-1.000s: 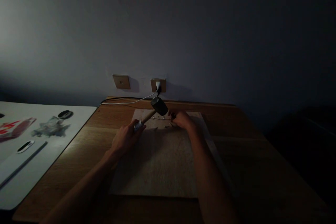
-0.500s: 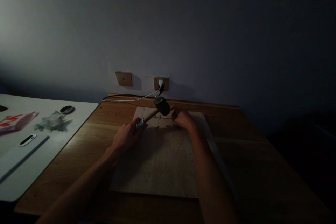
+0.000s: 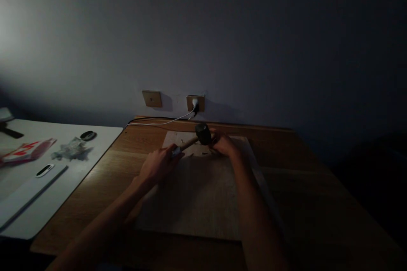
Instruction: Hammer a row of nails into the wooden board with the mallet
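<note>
My left hand [image 3: 158, 164] is closed round the handle of a mallet with a dark, blunt head [image 3: 202, 134] and a pale shaft. The mallet points away to the right, its head beside the fingertips of my right hand [image 3: 222, 142]. Those fingers are pinched together low over the far part of a flat wooden board [image 3: 190, 203]; whatever is between them is too dark and small to make out. Several small nail-like pieces [image 3: 205, 153] lie on the board near the mallet head, partly hidden by it.
The board rests on a brown wooden table [image 3: 104, 182] against a wall. Behind it, cables run to a wall socket [image 3: 195, 103]. At left, a white table [image 3: 104, 135] carries a red-and-white packet [image 3: 30, 151], a crumpled clear bag [image 3: 73, 150] and a dark round object [image 3: 88, 136].
The mallet head has moved right and slightly down, closer to my right fingers. My left hand has shifted a little right with it. The view has turned slightly to the left.
</note>
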Motion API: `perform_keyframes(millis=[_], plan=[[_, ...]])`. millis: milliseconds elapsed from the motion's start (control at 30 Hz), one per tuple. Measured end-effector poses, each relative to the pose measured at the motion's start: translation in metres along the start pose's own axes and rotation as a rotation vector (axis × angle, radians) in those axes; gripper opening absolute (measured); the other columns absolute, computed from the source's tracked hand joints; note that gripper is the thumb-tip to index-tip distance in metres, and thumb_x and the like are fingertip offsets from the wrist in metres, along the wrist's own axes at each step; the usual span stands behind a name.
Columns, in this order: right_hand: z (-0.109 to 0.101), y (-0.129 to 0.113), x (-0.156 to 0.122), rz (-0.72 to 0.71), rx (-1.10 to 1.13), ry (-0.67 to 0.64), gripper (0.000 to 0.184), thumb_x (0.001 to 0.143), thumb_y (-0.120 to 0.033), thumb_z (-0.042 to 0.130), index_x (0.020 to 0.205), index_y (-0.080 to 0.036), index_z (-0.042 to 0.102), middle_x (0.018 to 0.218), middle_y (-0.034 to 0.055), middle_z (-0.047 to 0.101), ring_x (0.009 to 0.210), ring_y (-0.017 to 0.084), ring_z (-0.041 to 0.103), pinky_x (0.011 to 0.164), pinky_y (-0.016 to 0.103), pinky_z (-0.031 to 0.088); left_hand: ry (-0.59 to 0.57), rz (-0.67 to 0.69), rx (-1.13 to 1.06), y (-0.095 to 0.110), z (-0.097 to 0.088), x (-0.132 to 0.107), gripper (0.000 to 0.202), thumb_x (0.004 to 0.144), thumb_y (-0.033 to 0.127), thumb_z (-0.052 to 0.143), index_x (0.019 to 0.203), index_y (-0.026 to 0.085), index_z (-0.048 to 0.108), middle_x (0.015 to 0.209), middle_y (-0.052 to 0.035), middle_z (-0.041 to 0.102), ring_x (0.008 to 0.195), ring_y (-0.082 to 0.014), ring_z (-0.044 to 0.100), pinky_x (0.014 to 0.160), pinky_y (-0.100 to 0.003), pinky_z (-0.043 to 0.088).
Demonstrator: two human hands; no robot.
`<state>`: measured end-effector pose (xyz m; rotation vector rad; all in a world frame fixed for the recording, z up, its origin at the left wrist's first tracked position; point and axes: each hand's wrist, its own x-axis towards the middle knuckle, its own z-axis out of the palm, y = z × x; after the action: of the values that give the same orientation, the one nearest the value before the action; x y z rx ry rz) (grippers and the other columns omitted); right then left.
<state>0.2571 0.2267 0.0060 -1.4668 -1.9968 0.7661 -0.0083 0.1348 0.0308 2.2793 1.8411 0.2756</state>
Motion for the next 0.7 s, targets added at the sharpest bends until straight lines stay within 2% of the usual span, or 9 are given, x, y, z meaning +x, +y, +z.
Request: perform_keyframes(millis=[100,267,433,600,700], plan=[[-0.004,0.000,-0.002,-0.010,0.031,-0.031,0.061,0.060,-0.004,0.077,0.118,-0.021,0.065,0.104,0.0035,0.078,0.093,0.020,0.072,0.080,0.026,0.052,-0.009,0.006,0.069,0.009,-0.001,0.004,0.040,0.099,0.060,0.042,0.108,0.027,0.061,0.099,-0.0083,0.076,0.083,-0.0280,0.072,0.066,-0.030,0.043],[-0.017,0.000,-0.007,0.029,0.033,-0.091,0.063,0.061,0.000,0.075,0.120,-0.019,0.063,0.094,0.0026,0.077,0.084,0.019,0.071,0.073,0.024,0.051,-0.014,-0.020,0.070,0.020,-0.004,0.008,0.038,0.100,0.057,0.042,0.112,0.027,0.062,0.102,-0.0102,0.076,0.085,-0.0294,0.073,0.069,-0.032,0.046],[-0.027,0.001,-0.010,0.062,0.034,-0.113,0.063,0.065,0.001,0.072,0.124,-0.018,0.061,0.090,0.0025,0.076,0.080,0.017,0.071,0.071,0.023,0.051,-0.016,-0.031,0.080,0.022,-0.007,0.009,0.037,0.099,0.056,0.044,0.112,0.028,0.063,0.100,-0.0088,0.076,0.086,-0.0290,0.073,0.070,-0.031,0.047],[-0.031,0.002,-0.013,0.088,0.009,-0.124,0.043,0.066,-0.009,0.079,0.105,-0.017,0.065,0.088,0.0034,0.075,0.080,0.018,0.070,0.068,0.024,0.049,0.034,-0.009,0.100,0.018,-0.006,0.008,0.040,0.100,0.059,0.039,0.112,0.028,0.062,0.102,-0.0087,0.077,0.086,-0.0300,0.074,0.068,-0.031,0.046],[-0.026,0.003,-0.013,0.100,-0.008,-0.154,0.038,0.061,-0.013,0.084,0.094,-0.017,0.067,0.082,0.0021,0.074,0.075,0.018,0.069,0.063,0.023,0.048,0.030,-0.017,0.082,0.015,-0.002,0.007,0.041,0.100,0.059,0.040,0.114,0.028,0.062,0.103,-0.0091,0.076,0.087,-0.0292,0.073,0.068,-0.031,0.046]])
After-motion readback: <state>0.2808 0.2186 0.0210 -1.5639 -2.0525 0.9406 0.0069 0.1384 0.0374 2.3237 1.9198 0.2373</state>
